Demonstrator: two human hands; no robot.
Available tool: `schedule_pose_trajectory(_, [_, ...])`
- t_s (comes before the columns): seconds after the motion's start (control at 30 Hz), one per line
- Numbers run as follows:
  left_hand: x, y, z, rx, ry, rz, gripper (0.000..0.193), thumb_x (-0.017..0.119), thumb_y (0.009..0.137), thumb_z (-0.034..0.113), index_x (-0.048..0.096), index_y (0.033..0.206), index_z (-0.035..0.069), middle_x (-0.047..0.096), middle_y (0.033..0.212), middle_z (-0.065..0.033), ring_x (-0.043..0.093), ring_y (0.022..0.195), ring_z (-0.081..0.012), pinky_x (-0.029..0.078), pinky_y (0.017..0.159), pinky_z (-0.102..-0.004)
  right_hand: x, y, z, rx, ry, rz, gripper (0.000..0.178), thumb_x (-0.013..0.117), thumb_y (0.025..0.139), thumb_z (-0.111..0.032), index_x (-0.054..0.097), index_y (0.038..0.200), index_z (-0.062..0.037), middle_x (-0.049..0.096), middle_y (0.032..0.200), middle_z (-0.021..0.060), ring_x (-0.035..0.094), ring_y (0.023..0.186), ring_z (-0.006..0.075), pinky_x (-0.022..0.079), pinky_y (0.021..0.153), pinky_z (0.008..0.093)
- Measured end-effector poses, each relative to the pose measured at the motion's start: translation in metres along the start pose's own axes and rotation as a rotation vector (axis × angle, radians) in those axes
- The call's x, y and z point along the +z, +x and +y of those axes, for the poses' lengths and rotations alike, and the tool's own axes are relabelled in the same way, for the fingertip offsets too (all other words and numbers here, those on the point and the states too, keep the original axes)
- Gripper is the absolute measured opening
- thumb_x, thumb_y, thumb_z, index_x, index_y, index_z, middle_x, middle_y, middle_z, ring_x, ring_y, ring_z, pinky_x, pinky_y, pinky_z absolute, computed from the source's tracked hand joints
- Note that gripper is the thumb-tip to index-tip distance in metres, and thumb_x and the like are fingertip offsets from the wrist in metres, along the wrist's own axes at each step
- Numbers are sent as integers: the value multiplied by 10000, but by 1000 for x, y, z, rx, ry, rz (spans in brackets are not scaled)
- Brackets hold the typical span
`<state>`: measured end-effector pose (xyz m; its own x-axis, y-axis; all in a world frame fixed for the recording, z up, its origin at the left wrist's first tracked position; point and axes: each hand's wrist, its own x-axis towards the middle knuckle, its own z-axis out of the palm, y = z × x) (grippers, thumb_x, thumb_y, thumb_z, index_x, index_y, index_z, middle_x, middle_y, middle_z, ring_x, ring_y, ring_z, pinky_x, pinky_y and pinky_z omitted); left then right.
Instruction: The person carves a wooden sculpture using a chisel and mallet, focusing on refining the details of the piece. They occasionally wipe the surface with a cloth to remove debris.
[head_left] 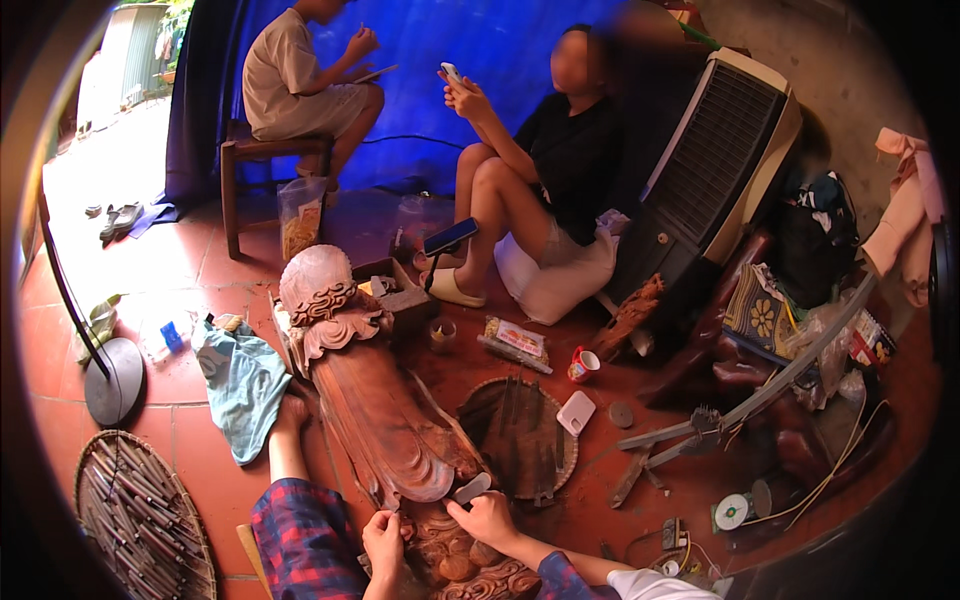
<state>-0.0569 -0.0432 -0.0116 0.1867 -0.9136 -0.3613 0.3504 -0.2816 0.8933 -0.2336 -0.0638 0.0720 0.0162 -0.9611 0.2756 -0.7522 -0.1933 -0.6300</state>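
Our right hand (487, 520) is closed into a small pinch: as far as we can see, its thumb and bent fingers have hold of a grey flat piece (472, 488) with a rounded end. It is gripped near its edge, perhaps so that most of its face stays free; what exactly it is, we cannot tell. Our left hand (384, 540) is at the left of it, slightly lower, with the fingers curled and their tips near the thumb. Whether something thin is between them, we cannot tell.

Both hands are at the near part of the wooden carving (385, 430). This carving lies lengthwise on the tiled floor (228, 500), its pale rounded end (315, 280) away from us. We suppose it lies so because it looks long and heavy, and in this way its near end comes directly before our body.

Just at its right is a woven tray (573, 455) with dark flat tools (510, 405), probably put there to be within easy reach. At our left, a round basket (203, 525) gathers many thin sticks or handles (140, 515), likely so that they do not scatter. One light-blue cloth (240, 385) lies beside our foot (292, 410); its reason is not clear to us.
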Motion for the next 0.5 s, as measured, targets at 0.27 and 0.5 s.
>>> schedule_pose_trajectory(0.27, [-5,6,-15,-33,-13,-4,150,564,971,74,634,877,-20,676,747,-52,599,602,-88,488,572,-247,0,-1,2,-23,-18,-12,243,765,805,-234,672,731,-23,625,642,187,666,624,359,483,524,403])
schedule_pose_trajectory(0.5, [1,-1,5,-56,-23,-15,151,547,981,63,610,875,-24,686,775,-91,582,596,-95,474,555,-245,-1,0,2,-37,-19,-9,229,766,806,-217,667,740,-21,610,625,191,664,604,359,472,507,399])
